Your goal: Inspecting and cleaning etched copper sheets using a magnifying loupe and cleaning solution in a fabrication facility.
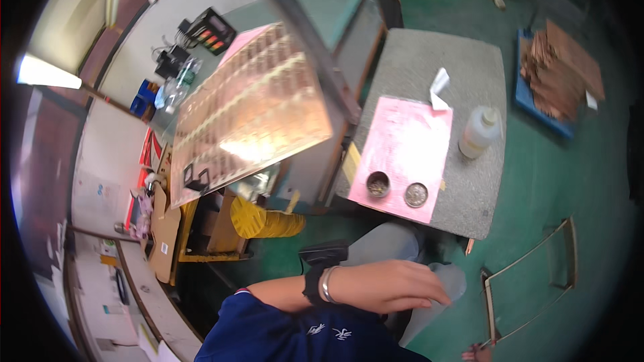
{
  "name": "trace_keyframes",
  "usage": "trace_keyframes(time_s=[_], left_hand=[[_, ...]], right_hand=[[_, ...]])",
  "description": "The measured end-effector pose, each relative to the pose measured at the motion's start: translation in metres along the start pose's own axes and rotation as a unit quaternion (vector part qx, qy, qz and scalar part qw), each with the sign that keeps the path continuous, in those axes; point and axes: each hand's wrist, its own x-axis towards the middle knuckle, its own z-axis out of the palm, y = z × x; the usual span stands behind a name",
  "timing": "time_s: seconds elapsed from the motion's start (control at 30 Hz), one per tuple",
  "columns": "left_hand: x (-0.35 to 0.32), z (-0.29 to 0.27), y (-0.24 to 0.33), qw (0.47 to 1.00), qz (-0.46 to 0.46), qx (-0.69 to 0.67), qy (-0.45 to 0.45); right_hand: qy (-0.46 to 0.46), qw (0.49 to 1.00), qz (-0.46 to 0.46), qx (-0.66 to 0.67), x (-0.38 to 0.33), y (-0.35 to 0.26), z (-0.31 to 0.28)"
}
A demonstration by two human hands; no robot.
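Observation:
My left hand [396, 286] reaches across the middle of the view, wearing a silver bangle and a black wrist strap. Its fingers droop loosely, thumb apart, with nothing visible in them, above my grey-clad legs [382, 245]. At the lower right edge, my right hand [476, 353] is partly cut off. Its fingers appear closed around the near end of a thin rectangular metal frame [488, 302] that stretches out over the green floor; the frame's kind is unclear.
Ahead, a grey table [409, 53] bears a pink sheet [402, 141], two small round containers [378, 185], a white bottle [478, 134] and crumpled paper [439, 88]. Left, a large copper-coloured panel [255, 114] juts out below a grey metal bar [295, 20]. Brown sheets [557, 74] lie on a blue platform.

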Motion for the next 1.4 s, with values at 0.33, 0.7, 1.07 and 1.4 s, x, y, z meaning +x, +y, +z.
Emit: trace_keyframes(time_s=[0.33, 0.7, 1.07, 1.4], left_hand=[[-0.197, -0.005, 0.039, 0.869, -0.144, 0.018, 0.473], [-0.334, -0.067, -0.011, 0.591, 0.084, -0.244, 0.764], [-0.333, -0.094, -0.023, 0.592, 0.127, -0.302, 0.736], [-0.326, -0.089, -0.014, 0.603, 0.103, -0.285, 0.738]], right_hand=[[0.266, 0.839, -0.464, 0.099, -0.094, -0.181, 0.086], [0.239, 0.779, -0.579, 0.018, -0.200, -0.229, 0.194], [0.240, 0.750, -0.616, -0.007, -0.231, -0.237, 0.227], [0.254, 0.685, -0.682, -0.024, -0.168, -0.336, 0.266]])
